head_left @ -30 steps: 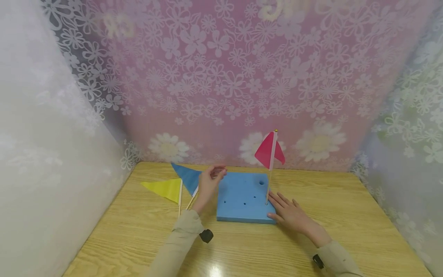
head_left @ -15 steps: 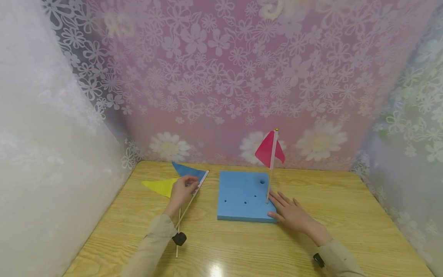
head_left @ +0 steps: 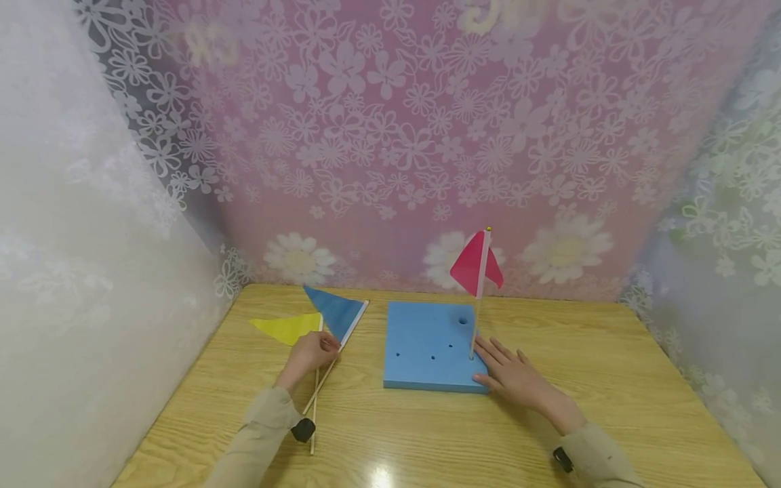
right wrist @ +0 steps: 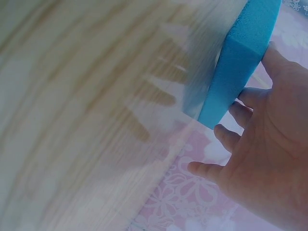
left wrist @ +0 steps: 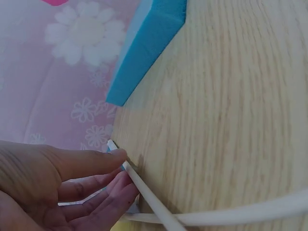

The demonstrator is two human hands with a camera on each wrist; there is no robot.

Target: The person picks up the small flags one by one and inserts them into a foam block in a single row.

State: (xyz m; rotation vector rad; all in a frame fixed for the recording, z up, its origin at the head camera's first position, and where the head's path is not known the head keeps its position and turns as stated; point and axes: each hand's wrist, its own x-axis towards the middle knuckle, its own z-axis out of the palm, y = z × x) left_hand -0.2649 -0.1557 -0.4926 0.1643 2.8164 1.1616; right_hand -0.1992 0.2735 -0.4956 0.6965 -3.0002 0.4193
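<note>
The left hand [head_left: 310, 356] of the person is closed in a pinch: its thumb and fingers have hold of the thin wooden stick [head_left: 323, 379] of the blue triangular cloth flag [head_left: 335, 315], just under the white sleeve [head_left: 354, 324] of the cloth. This blue flag is at the left part of the wood-patterned table [head_left: 427, 434], with its cloth spread out and pointing toward the far left. Beside it lies the yellow triangular cloth flag [head_left: 283, 329], whose point is turned to the left. The sticks of these two flags cross each other near the left wrist, but I cannot tell which one passes above.

The right hand [head_left: 512, 379] is opened, with the fingers spread, and it grasps nothing. Its fingers and thumb touch the right side of the blue square foam-like board [head_left: 421, 332], which lies flat in the middle of the table, well apart from the left hand. In the board there are several small dark holes and one larger hole [head_left: 462, 320] near the far right corner. The pink triangular cloth flag [head_left: 468, 266] stands almost upright near the right edge — its stick [head_left: 476, 325] is set in the board, and on the top there is a little golden knob [head_left: 488, 229]. Behind the table is a pink sheet [head_left: 396, 169] with a pattern of white flowers.
</note>
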